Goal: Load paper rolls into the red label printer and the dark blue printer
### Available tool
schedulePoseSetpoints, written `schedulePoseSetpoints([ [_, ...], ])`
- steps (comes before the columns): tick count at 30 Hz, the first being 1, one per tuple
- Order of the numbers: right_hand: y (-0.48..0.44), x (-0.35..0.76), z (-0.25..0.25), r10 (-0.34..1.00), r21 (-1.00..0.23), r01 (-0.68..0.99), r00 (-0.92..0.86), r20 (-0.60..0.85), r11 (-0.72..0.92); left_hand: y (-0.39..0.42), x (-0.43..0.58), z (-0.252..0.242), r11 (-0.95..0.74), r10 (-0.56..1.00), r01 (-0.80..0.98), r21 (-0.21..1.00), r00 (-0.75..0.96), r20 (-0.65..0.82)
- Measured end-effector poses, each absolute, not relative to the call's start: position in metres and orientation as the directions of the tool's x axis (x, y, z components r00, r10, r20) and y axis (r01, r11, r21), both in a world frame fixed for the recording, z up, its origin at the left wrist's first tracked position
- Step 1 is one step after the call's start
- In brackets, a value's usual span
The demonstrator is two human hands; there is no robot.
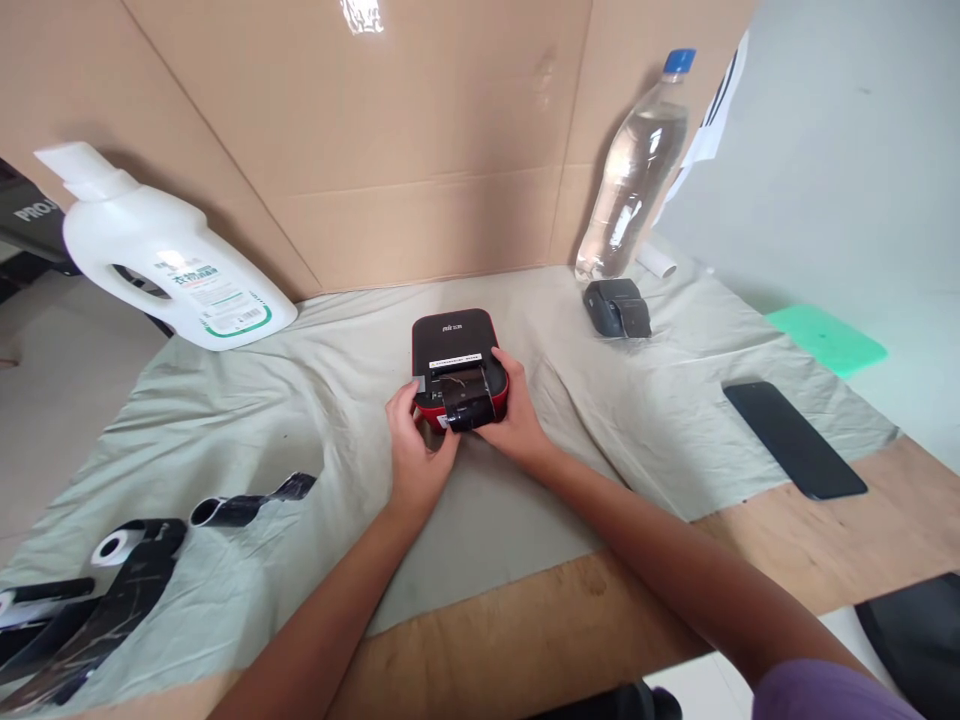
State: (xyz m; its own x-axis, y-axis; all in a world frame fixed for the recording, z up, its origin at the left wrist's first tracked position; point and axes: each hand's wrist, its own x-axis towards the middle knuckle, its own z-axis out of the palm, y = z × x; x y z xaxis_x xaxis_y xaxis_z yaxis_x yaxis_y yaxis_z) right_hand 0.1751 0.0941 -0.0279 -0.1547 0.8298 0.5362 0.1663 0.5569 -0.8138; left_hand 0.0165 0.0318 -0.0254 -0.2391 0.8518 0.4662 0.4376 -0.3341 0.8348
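Note:
A small black and red label printer (451,340) rests on the grey-green cloth (360,350) in the middle of the table. A strip of glossy black label (471,398) curls out of its front slot. My left hand (421,448) grips the printer's left front corner, thumb near the front edge. Around the right front corner, my right hand (517,415) is closed, with fingers along the red side. The undersides of both hands' grip are hidden by the printer.
A white detergent bottle (176,250) leans at the back left, a water bottle (637,180) at the back right against cardboard (420,130). Near it sits a small black device (616,308). A phone (795,440) lies right; black label strips (127,590) lie front left.

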Motion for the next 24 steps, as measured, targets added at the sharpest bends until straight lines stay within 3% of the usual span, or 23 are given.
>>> schedulePoseSetpoints([
  [7, 0.095, 0.176, -0.028, 0.839, -0.822, 0.174, -0.163, 0.518, 0.542, 0.036, 0.008, -0.018, -0.342, 0.827, 0.567, 0.749, -0.196, 0.526],
  [16, 0.096, 0.177, -0.029, 0.824, -0.811, 0.160, -0.183, 0.536, 0.563, 0.039, -0.008, -0.007, -0.261, 0.873, 0.729, 0.633, -0.102, 0.476],
  [24, 0.096, 0.178, -0.029, 0.811, -0.793, 0.180, -0.200, 0.549, 0.582, 0.046, -0.015, -0.012, -0.324, 0.879, 0.531, 0.783, -0.138, 0.457],
])
